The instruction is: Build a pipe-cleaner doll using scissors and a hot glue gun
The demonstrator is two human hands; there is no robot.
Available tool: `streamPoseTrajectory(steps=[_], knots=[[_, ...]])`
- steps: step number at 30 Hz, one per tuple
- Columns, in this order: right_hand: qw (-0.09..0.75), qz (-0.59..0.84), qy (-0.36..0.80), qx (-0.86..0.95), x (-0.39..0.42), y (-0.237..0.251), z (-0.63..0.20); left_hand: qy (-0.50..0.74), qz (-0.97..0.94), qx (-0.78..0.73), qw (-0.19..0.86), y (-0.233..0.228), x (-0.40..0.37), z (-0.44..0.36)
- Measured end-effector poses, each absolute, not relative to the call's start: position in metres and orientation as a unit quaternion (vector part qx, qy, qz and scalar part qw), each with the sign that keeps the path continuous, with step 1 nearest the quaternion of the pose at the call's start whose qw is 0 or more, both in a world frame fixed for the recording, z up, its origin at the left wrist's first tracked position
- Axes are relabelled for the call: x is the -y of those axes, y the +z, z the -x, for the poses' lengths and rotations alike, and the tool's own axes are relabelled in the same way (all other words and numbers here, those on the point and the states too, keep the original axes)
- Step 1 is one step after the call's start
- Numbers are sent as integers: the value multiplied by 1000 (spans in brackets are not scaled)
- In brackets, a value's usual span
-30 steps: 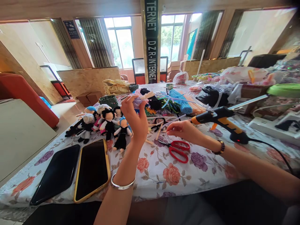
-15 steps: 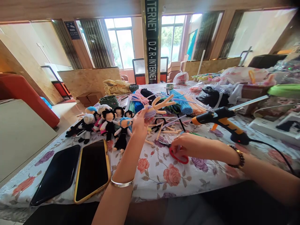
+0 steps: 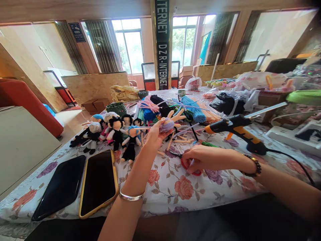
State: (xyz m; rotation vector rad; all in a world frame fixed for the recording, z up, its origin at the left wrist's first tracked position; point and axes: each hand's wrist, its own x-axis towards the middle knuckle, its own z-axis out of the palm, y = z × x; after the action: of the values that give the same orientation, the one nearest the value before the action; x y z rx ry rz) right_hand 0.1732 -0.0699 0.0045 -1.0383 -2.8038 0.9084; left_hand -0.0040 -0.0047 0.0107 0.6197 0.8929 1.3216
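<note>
Left hand (image 3: 155, 134) pinched on a half-made doll (image 3: 170, 121), held up just right of the finished dolls (image 3: 112, 132). Right hand (image 3: 200, 159) closed over the red scissors (image 3: 190, 165) on the tablecloth (image 3: 170, 190), near the glue gun (image 3: 235, 129).

Lilac-bodied doll (image 3: 168, 123) held up, red scissors (image 3: 190, 164) gripped

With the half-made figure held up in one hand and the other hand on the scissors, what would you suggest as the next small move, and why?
Probably lift the red scissors toward the figure. The right hand already closes over their handles on the tablecloth, while the left hand holds the figure raised with loose tan stems sticking out, which likely need trimming.
</note>
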Motion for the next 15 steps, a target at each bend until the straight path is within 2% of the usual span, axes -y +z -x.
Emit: streamPoseTrajectory(steps=[9, 15], knots=[[-15, 333, 219, 917, 73, 7, -171, 573, -276, -395, 663, 11, 8, 2], [21, 326, 218, 920, 72, 10, -174, 555, -289, -403, 668, 11, 9, 2]])
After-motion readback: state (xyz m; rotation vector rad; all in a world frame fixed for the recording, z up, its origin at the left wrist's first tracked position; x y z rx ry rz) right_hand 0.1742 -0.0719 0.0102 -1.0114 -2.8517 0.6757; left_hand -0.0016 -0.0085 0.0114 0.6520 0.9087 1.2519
